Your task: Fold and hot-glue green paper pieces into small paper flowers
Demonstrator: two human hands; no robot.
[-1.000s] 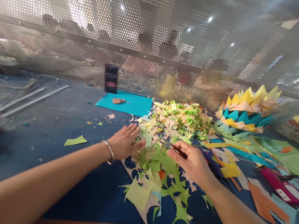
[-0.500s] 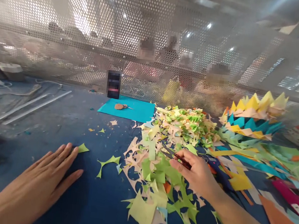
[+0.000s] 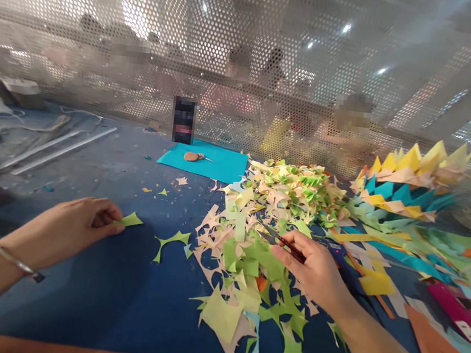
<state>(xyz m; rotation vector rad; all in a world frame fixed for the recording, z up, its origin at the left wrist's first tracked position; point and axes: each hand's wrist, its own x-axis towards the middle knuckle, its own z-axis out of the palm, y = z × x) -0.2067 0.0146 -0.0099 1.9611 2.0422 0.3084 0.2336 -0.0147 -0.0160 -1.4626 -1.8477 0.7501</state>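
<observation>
My left hand (image 3: 81,224), with a silver bracelet on its wrist, pinches the near end of a small green paper piece (image 3: 132,220) at the left of the blue table. Over the scraps on the right, my right hand (image 3: 308,261) is closed round a pair of dark-handled scissors (image 3: 294,250). Their blades point left, and I cannot tell whether they touch the paper. Beneath and around them lie green and peach paper offcuts (image 3: 247,260). A curved green scrap (image 3: 172,241) rests between my hands.
A teal sheet (image 3: 228,167) at the back carries a small brown round-handled tool (image 3: 192,156). Behind stands perforated metal screening (image 3: 143,87), with people beyond. A mound of curled scraps (image 3: 297,192), stacked pointed paper rings (image 3: 408,185) and a magenta device (image 3: 458,312) are rightward. Metal strips (image 3: 66,150) lie left.
My left hand, flat on the table before, has curled its fingers and taken the green paper piece in a pinch. My right hand keeps the scissors. The view has shifted slightly.
</observation>
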